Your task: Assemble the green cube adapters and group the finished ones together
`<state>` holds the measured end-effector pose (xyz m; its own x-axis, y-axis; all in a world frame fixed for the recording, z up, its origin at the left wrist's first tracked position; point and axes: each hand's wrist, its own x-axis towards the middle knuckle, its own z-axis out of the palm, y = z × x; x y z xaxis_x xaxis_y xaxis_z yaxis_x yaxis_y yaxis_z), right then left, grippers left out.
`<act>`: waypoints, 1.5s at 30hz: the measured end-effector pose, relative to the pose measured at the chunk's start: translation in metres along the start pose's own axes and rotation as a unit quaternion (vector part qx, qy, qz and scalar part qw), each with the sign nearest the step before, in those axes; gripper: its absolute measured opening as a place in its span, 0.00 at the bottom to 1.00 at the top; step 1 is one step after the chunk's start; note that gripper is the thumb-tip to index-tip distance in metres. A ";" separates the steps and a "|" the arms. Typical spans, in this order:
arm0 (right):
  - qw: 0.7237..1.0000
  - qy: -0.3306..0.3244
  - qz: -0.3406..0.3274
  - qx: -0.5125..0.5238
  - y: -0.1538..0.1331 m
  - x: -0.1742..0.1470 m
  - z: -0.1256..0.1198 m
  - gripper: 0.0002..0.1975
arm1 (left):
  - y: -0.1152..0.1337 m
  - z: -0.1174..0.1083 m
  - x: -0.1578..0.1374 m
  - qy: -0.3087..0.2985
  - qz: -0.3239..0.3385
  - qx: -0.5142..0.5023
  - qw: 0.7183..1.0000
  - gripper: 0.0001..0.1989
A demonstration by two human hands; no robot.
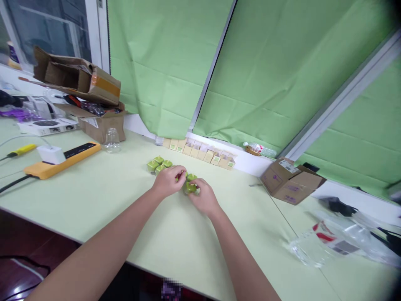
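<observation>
Several small clear cups with green tops (153, 165) stand in a cluster on the pale table. Each top has a short yellowish tip in its middle. My right hand (205, 198) is closed around the sides of the nearest green-topped cup (190, 188). Beside it, my left hand (169, 182) hovers over the cluster with thumb and fingers pinched together; what sits between them is too small to make out. Another green-topped cup (192, 177) stands just behind the held one. My left hand partly covers other cups.
A row of small cardboard boxes (200, 152) lines the back of the table (175, 242). On the left are an orange power strip (62, 161), a clear jar (112, 141) and open cartons (103, 125). A carton (290, 182) and large plastic bottle (322, 244) are on the right.
</observation>
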<state>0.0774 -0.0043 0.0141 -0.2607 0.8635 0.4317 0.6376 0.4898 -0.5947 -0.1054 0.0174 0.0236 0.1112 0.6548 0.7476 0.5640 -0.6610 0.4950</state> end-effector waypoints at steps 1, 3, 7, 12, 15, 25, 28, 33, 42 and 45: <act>1.000 -0.006 -0.007 0.015 0.002 -0.002 0.001 0.19 | -0.003 -0.002 0.000 0.002 -0.001 0.006 1.000 0.08; 0.999 -0.010 -0.017 0.038 0.005 -0.005 0.003 0.21 | -0.006 -0.005 0.000 0.010 -0.006 0.012 1.000 0.08; 0.997 0.039 -0.018 0.056 0.007 -0.007 0.009 0.22 | -0.006 -0.003 0.000 0.013 -0.019 0.013 1.000 0.08; 0.993 0.096 -0.014 0.067 0.009 -0.001 0.014 0.29 | -0.003 0.002 -0.002 -0.003 -0.015 0.022 1.000 0.07; 0.988 0.116 0.067 0.080 0.022 0.004 0.014 0.33 | 0.001 0.004 -0.002 -0.008 0.022 0.036 0.999 0.08; 0.962 0.069 0.173 0.199 0.038 0.009 0.021 0.28 | -0.001 0.005 0.000 0.014 0.041 0.070 0.997 0.11; 0.969 0.092 0.174 0.151 0.036 0.005 0.015 0.27 | 0.000 0.006 -0.001 -0.001 0.052 0.072 0.996 0.11; 0.983 0.108 0.127 0.070 0.026 -0.004 0.007 0.16 | 0.007 0.008 -0.003 -0.027 0.074 0.059 0.995 0.09; 0.997 0.073 0.033 0.019 0.010 -0.010 0.013 0.11 | 0.025 0.015 -0.015 -0.118 0.076 0.021 0.990 0.11; 0.996 0.078 0.026 0.031 0.010 -0.011 0.012 0.10 | 0.036 0.019 -0.020 -0.157 0.087 0.007 0.984 0.12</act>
<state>0.0781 -0.0072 -0.0046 -0.1107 0.8609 0.4966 0.5997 0.4564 -0.6574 -0.0715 -0.0128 0.0177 0.4533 0.6154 0.6449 0.5259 -0.7688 0.3639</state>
